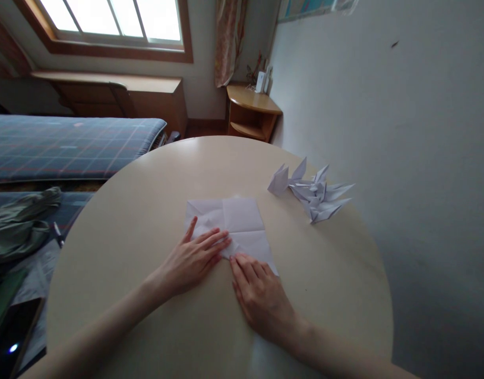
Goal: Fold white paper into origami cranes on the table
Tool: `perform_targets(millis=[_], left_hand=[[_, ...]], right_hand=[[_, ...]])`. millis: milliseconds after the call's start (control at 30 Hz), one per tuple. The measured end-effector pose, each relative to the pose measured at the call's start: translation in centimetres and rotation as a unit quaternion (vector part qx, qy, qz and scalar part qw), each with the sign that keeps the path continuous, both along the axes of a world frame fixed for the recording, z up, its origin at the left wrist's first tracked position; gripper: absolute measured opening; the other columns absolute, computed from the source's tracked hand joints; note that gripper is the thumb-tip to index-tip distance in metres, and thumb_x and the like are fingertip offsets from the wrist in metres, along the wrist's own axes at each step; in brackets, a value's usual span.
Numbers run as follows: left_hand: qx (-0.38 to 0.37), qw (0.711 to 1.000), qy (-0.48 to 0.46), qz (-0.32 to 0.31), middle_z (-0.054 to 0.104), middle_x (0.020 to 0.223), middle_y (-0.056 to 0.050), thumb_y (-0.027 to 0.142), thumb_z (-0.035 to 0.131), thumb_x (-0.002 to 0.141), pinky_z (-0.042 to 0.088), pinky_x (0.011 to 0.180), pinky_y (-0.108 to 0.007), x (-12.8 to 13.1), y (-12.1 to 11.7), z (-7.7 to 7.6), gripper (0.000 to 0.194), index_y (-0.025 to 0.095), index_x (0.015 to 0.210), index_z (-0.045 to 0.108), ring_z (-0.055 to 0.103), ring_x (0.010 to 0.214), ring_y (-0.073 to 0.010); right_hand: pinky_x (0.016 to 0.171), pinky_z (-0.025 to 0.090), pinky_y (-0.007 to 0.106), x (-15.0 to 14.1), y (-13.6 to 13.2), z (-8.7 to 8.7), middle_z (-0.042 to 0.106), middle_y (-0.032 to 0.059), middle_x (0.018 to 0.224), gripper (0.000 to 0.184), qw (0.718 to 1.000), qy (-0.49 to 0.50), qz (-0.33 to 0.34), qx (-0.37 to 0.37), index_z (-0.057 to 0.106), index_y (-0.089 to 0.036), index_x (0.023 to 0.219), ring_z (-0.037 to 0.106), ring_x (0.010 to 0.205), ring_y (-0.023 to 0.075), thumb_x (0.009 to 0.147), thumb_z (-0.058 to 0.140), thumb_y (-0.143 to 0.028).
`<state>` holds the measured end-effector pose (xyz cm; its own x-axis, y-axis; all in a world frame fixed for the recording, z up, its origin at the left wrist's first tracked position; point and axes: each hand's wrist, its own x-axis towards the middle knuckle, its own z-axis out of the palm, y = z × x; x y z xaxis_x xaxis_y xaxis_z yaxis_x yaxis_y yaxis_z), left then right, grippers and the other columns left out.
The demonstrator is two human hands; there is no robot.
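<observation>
A square sheet of white paper [245,215] with crossing creases lies on the round table, its near edge partly covered by my hands. My left hand [194,258] rests flat on the sheet's near left part, fingers stretched and thumb apart. At the near edge, just right of it, my right hand [261,295] has its fingers curled together on the paper; what its thumb touches is hidden. Beyond the sheet to the right stand several folded white paper cranes [316,195], crowded together, with one folded paper piece [279,180] at their left.
The round cream table [147,210] stands close to the white wall [403,131] on the right. To the left are a plaid mattress [68,145], a green cloth [21,226] and a dark phone [15,331] with a light glowing. A wooden corner shelf [253,99] is behind.
</observation>
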<state>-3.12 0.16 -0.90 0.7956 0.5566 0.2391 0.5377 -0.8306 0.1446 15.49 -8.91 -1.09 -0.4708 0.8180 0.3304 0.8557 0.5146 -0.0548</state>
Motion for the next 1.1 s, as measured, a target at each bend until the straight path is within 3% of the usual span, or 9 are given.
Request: perform_targets(millis=[267, 533, 1100], left_hand=[[0.046, 0.999, 0.012, -0.007, 0.044, 0.140, -0.002, 0.024, 0.034, 0.096, 0.006, 0.115, -0.045, 0.1, -0.4, -0.6, 0.040, 0.020, 0.136, 0.039, 0.039, 0.130, -0.0207], [0.054, 0.998, 0.014, -0.006, 0.042, 0.141, -0.002, 0.025, 0.033, 0.096, 0.008, 0.115, -0.044, 0.1, -0.4, -0.4, 0.039, 0.020, 0.135, 0.040, 0.038, 0.130, -0.0206], [0.052, 0.999, 0.014, -0.002, 0.043, 0.140, -0.001, 0.025, 0.034, 0.096, 0.009, 0.115, -0.045, 0.1, -0.3, -0.5, 0.038, 0.021, 0.134, 0.040, 0.040, 0.129, -0.0199]], right_hand=[[0.093, 0.043, 0.040, -0.3, -0.4, 0.8, 0.056, 0.0171, 0.119, 0.046, 0.999, -0.001, -0.036, -0.027, 0.051, -0.004, 0.124, 0.047, 0.112, 0.0268, 0.078, 0.045, -0.009], [0.094, 0.038, 0.042, 1.6, -0.4, 1.9, 0.052, 0.0142, 0.121, 0.041, 0.996, 0.025, -0.063, -0.053, 0.059, -0.014, 0.116, 0.043, 0.112, 0.0273, 0.076, 0.051, -0.014], [0.085, 0.039, 0.041, 5.5, -2.6, 2.3, 0.057, 0.0084, 0.114, 0.043, 0.991, 0.037, -0.122, -0.046, 0.067, -0.026, 0.108, 0.046, 0.104, 0.0266, 0.074, 0.046, -0.010]])
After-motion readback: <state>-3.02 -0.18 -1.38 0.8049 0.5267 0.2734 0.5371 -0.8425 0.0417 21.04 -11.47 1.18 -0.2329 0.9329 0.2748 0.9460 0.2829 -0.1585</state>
